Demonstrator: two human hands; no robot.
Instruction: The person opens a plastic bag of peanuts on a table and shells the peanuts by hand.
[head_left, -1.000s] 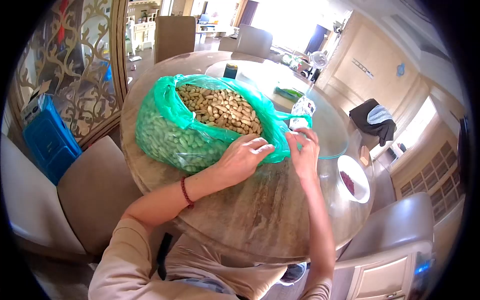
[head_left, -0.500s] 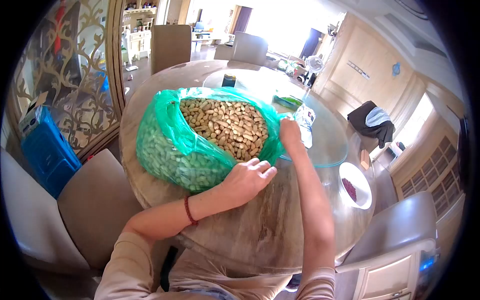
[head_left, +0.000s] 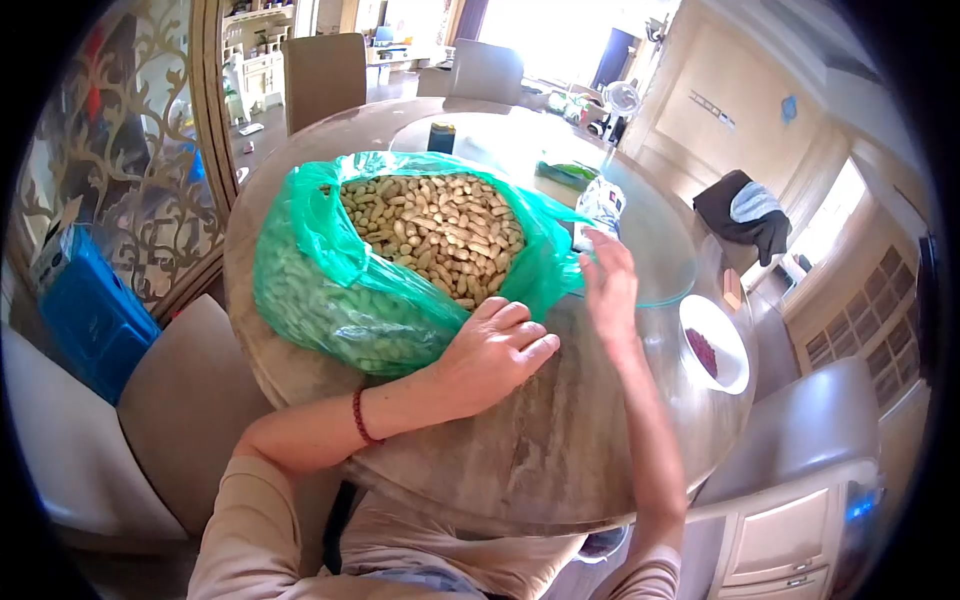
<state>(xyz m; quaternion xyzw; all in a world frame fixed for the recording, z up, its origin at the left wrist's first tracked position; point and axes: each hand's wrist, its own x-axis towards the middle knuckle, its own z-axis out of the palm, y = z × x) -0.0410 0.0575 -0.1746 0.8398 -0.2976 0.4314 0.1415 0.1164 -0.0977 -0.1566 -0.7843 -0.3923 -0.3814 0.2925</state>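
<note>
A: Taking the table as our clock, six nearest us, where could we come unstuck?

B: From the left: the bulging, translucent green plastic bag (head_left: 335, 315) sits at ten, wide open and full of tan unshelled peanuts (head_left: 440, 235). Its left flank lies near the edge of the round, brown-streaked, glossy table (head_left: 560, 430), so a hard shove toward nine could tip the load off.

A: And our hands?

B: Our bare left hand (head_left: 495, 355), just six-ward of centre, has curled fingers at the bag's near lip; we cannot tell whether they pinch plastic. Pressing that lip down could spill peanuts toward us. Our bare right hand (head_left: 608, 285), between two and three, has half-bent fingers beside the bag's drawn-out right corner. We cannot tell whether it grips. Yanking there could tear the film.

A: Anything further right?

B: The round white bowl (head_left: 738, 348) with small dark-red contents (head_left: 702, 352), past three; a wide elbow could knock it.

A: Now the textures, left to right?

B: We see crinkled, shiny film at ten, gathered into folds around the opening; then rough, waisted shells heaped inside; then smooth, clear glass of the round turntable (head_left: 660, 260) toward two; lastly, the bowl's smooth curve.
</note>
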